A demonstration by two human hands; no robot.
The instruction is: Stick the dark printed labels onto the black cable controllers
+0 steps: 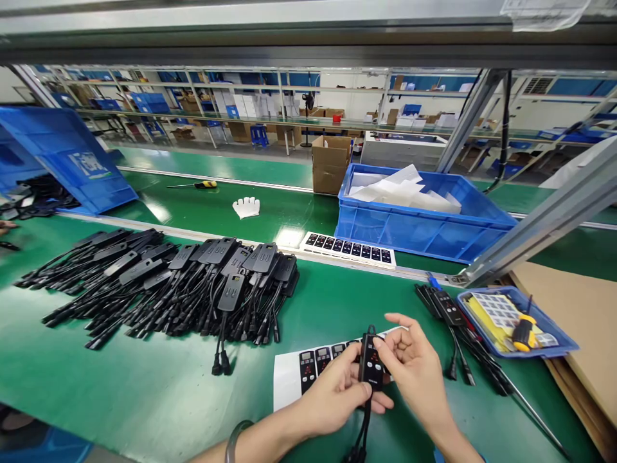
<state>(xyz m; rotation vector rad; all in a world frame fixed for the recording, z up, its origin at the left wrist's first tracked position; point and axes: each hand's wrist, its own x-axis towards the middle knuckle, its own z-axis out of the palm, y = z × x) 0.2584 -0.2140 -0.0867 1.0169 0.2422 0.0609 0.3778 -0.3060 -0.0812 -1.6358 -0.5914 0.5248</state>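
Two bare hands and forearms reach in from the bottom edge. The left hand (332,389) has a thin, dark greenish bangle (236,437) around its wrist. The right hand (414,370) wears no ring; a sliver of blue shows at its forearm.

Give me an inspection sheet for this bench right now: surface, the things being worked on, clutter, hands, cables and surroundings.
Surface: green bench mat, with a green conveyor belt behind it.
Job's things: black controller with dangling leads, held over a sticker sheet.
Clutter: second sticker sheet, small blue tray holding a screwdriver, white glove on the belt.
Hands: left hand grips the controller from below; right hand pinches its top edge.
Cables: large pile of black units with leads at left; a few finished units at right.
Surroundings: blue crate of white sheets, cardboard box, shelving behind.
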